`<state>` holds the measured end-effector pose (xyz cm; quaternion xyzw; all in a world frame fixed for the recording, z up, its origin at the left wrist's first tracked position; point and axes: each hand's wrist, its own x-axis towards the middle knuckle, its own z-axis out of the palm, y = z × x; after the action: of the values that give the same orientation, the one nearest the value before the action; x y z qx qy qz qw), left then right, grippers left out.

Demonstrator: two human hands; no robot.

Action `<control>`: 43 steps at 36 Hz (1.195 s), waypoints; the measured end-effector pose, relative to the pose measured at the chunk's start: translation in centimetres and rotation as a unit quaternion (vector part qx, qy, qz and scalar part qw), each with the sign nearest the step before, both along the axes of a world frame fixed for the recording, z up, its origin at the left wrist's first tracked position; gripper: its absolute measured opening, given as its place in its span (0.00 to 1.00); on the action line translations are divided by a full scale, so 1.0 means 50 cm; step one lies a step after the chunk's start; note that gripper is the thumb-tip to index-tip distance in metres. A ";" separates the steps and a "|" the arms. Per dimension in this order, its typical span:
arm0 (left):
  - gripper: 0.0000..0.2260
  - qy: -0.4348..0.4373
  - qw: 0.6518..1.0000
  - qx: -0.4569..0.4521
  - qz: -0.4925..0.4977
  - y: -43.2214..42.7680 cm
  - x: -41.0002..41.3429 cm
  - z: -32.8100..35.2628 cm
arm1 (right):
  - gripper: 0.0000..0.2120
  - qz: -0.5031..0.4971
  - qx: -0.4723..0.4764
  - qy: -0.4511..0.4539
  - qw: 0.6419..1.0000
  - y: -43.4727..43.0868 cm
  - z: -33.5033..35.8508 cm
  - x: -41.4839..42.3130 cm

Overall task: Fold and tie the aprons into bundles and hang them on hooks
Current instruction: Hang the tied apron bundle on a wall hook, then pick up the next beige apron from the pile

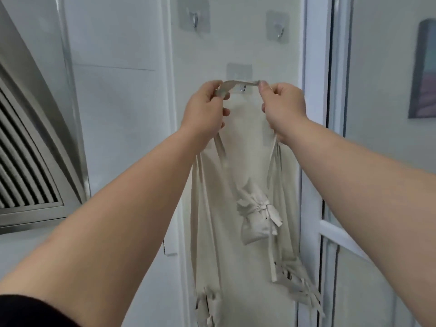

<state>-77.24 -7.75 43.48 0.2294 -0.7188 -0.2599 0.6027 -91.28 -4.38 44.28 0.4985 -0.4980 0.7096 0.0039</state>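
I judge this close to the end for this apron. The bundle (256,220) is already folded and tied with a bow, and it hangs well below both grips on its straps. What is left is seating the loop (238,84) on the hook (243,88), then letting go.

My left grip (204,109) pinches one end of the loop between thumb and curled fingers. My right grip (284,109) pinches the other end the same way. The loop runs taut and nearly level between them. The hook sits midway between the grips, just behind the loop, with its tip showing under the strap. I cannot tell whether the loop is over it yet.

Both arms reach forward and up, wrists level, knuckles toward me.

Above the grips two more hooks, one up-left (194,20) and one up-right (279,29), carry nothing. Far below the left grip (207,303) and far below the right grip (297,284) hang what look like further tied bundles, too blurred to count, so I cannot say how many aprons remain.
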 end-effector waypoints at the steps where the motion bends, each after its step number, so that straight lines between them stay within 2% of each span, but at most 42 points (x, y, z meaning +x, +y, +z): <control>1: 0.15 -0.017 0.999 -0.033 0.032 -0.016 -0.005 0.011 | 0.16 -0.003 -0.009 -0.004 1.000 -0.015 0.010 -0.005; 3: 0.16 -0.030 0.991 -0.098 0.087 -0.042 -0.015 0.031 | 0.16 -0.010 -0.027 -0.005 1.000 -0.039 0.031 -0.014; 5: 0.10 -0.035 0.984 -0.138 0.106 -0.054 -0.026 0.051 | 0.16 -0.011 -0.045 -0.007 0.999 -0.053 0.051 -0.024; 7: 0.12 -0.047 0.978 -0.155 0.133 -0.059 -0.037 0.070 | 0.17 -0.010 -0.046 -0.008 0.999 -0.064 0.070 -0.034; 11: 0.20 -0.039 0.972 -0.150 0.179 -0.071 -0.051 0.090 | 0.20 -0.004 0.008 0.001 1.000 -0.085 0.081 -0.041; 15: 0.22 -0.076 0.971 -0.125 0.190 -0.069 -0.052 0.085 | 0.16 0.021 0.052 -0.022 0.998 -0.094 0.063 -0.038; 21: 0.20 -0.066 0.977 -0.107 0.172 -0.068 -0.044 0.080 | 0.16 0.024 0.062 -0.028 0.997 -0.089 0.058 -0.040; 26: 0.07 -0.023 0.975 -0.088 0.201 -0.062 -0.051 0.074 | 0.20 0.027 0.074 -0.021 0.997 -0.083 0.048 -0.038; 30: 0.07 -0.042 0.968 -0.093 0.229 -0.058 -0.054 0.071 | 0.22 0.034 0.086 -0.016 0.996 -0.083 0.038 -0.042; 36: 0.06 -0.148 0.952 -0.117 0.240 -0.050 -0.068 0.044 | 0.20 0.044 0.152 -0.013 0.987 -0.080 -0.001 -0.059; 43: 0.10 -0.138 0.959 -0.091 0.231 -0.046 -0.065 0.038 | 0.26 -0.011 0.146 0.087 0.985 -0.078 -0.016 -0.043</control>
<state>-80.50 -10.07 45.39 0.3673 -0.7428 -0.0129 0.5596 -93.44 -8.30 43.46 0.5482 -0.5992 0.5832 -0.0175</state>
